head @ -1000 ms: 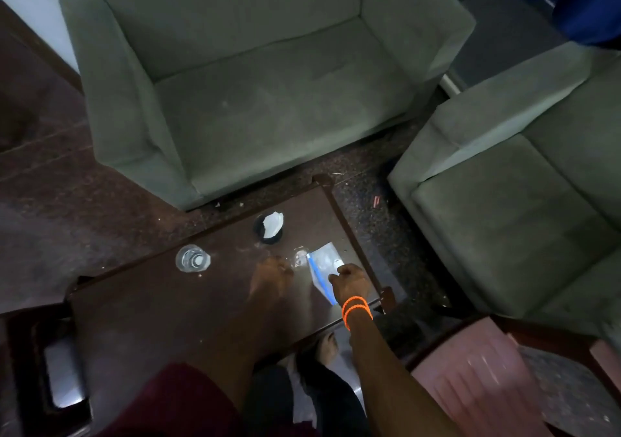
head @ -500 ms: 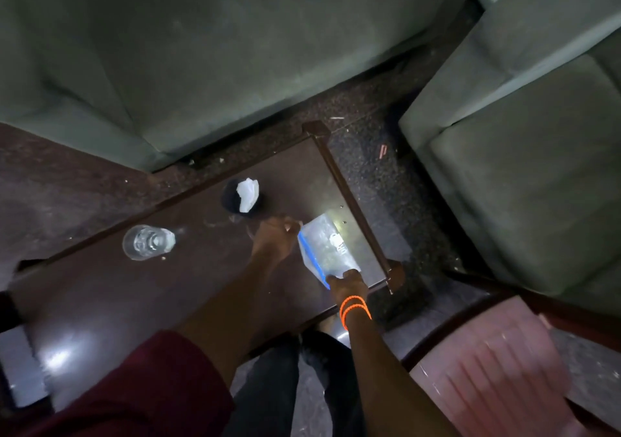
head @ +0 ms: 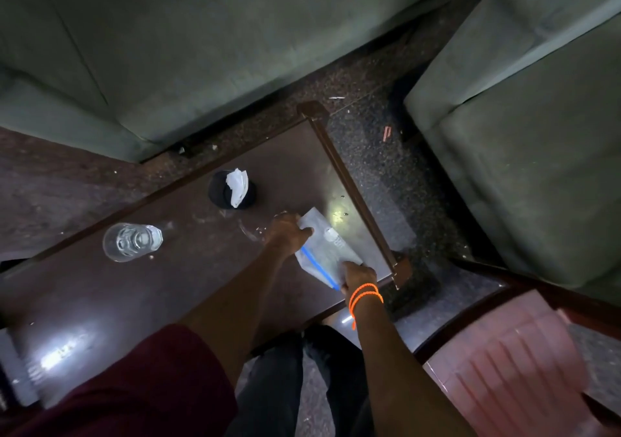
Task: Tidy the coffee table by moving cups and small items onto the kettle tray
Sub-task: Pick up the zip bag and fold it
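**Dark tabletop between green sofas: clearing under way, nothing yet on the tray**

Room and surface. A dark brown, glossy tabletop (head: pixel 188 278) stands on a speckled stone floor (head: pixel 379 167), with a green upholstered sofa (head: pixel 201 50) beyond it and a second green sofa (head: pixel 537 167) to the right. A pink slatted chair (head: pixel 510 362) stands at lower right. The tabletop carries smears and crumbs near its centre, and a light reflects off its near left portion. Small litter lies on the floor between the sofas.

Items on the surface. A clear drinking glass (head: pixel 132 241) stands upright toward the left. A black cup (head: pixel 230 189) with crumpled white paper in it stands near the far edge. A clear plastic zip bag (head: pixel 327 246) with a blue seal strip lies near the right end.

Hands. The left hand (head: pixel 289 231) is closed on the far corner of the bag. The right hand (head: pixel 358 277), with orange bands at the wrist, pinches the near corner at the seal strip. Whether the bag has left the surface cannot be told.

Progress. The kettle tray cannot be identified with certainty; a pale object at the far left edge of the view may belong to it. Judged from this layout, the task is at an early stage: the glass, the cup and the bag all remain on the tabletop, and the bag appears to be the item currently being collected.
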